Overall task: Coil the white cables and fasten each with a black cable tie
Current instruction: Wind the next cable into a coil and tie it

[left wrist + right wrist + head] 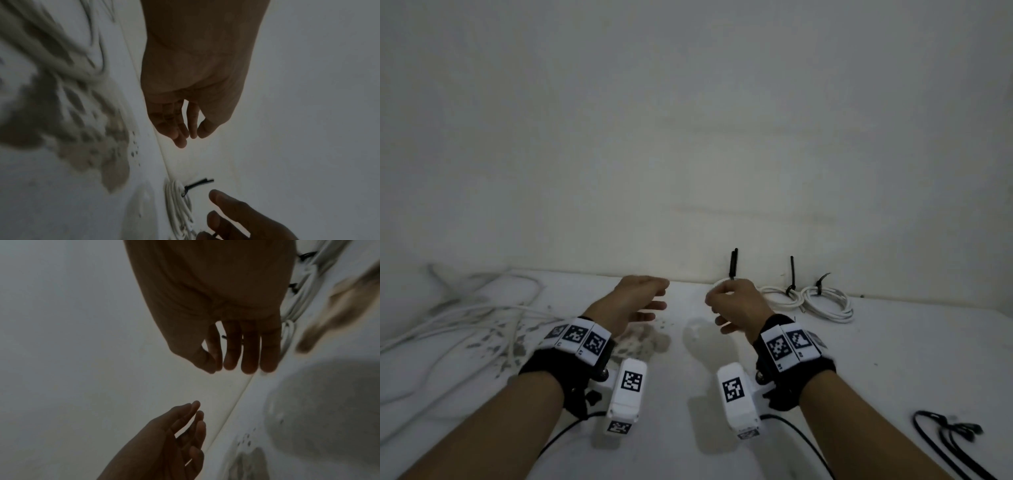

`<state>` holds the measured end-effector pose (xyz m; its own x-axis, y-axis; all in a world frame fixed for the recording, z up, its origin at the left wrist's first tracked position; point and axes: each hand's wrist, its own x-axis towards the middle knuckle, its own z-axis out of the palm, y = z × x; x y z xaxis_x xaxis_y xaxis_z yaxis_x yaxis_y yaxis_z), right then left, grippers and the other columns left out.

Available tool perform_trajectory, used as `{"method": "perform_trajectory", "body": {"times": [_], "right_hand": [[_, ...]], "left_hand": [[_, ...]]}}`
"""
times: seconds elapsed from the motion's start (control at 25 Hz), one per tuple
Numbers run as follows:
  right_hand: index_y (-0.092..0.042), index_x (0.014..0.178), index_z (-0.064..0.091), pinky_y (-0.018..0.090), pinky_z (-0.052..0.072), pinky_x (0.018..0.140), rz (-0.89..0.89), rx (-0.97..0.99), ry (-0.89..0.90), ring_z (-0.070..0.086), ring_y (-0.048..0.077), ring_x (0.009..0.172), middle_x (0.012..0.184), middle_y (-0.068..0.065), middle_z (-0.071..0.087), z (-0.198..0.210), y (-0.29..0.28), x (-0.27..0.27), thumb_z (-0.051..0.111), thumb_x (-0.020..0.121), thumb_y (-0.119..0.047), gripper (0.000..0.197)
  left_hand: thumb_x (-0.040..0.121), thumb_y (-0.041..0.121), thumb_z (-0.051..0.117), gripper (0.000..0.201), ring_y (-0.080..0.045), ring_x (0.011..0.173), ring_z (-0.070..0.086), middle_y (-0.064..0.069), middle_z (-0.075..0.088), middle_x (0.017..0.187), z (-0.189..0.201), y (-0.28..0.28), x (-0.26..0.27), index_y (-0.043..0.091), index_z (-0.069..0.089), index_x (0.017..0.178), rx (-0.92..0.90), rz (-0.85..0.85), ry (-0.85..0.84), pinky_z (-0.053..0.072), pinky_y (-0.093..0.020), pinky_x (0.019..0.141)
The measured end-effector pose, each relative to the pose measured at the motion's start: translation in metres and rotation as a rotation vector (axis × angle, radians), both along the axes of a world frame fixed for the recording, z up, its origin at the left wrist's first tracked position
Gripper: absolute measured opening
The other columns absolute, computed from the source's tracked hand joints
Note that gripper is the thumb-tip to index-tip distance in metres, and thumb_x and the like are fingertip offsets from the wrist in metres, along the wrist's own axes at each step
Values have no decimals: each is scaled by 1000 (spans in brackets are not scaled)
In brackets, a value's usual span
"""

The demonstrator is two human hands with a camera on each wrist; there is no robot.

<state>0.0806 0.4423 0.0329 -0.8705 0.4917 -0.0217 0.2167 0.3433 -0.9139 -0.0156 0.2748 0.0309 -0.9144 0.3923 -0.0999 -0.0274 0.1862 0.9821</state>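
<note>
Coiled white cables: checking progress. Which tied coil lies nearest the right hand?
The leftmost coil, just beyond the right hand; the other two tied coils lie farther right.

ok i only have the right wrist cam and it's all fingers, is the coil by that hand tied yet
observer: yes, the left wrist view shows a black cable tie cinched round the white coil, with the right hand beside it and not gripping it
operator: any cable left to coil
observer: the head view shows loose white cables sprawled on the left of the table
operator: spare ties anywhere
observer: some black strips lie by the right forearm, too blurred to be sure they are ties
</note>
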Motion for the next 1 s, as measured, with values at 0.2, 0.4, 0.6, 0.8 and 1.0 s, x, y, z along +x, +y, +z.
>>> {"method": "perform_trajectory", "body": {"times": [0.2,0.4,0.6,0.8,1.0], "right_hand": [[-20,104,72,23,54,60,633,492,-219,68,18,77,99,5,72,26,-118,-3,58,94,-26,17],[-25,134,59,30,45,93,895,1013,-321,54,26,123,137,5,54,0,-204,-23,70,89,-28,46],[-18,115,69,33,51,90,846,1078,-294,59,27,113,127,9,61,-10,-210,-35,70,90,-25,26],[-26,91,66,25,49,68,770,828,-117,64,14,80,95,-1,68,43,-189,-31,66,93,-34,8],[-27,87,71,20,37,57,640,792,143,55,5,66,76,-4,64,120,-177,-19,72,88,-38,11]], "left_hand": [[92,30,67,24,-15,94,70,1,71,110,13,-121,20,17,69,112,-87,48,41,53,-26,68],[89,19,70,14,-11,85,70,-1,75,102,-1,-229,38,22,75,102,-308,27,74,53,-23,66],[79,20,80,35,-12,107,65,7,73,106,-2,-266,39,27,71,112,-433,-102,54,55,-26,81],[78,37,81,25,-6,96,61,4,71,107,-3,-242,30,29,75,101,-560,-101,205,48,-22,80],[97,55,48,47,-15,100,66,-1,76,102,7,-219,23,18,76,89,-449,-35,149,44,-29,79]]}}
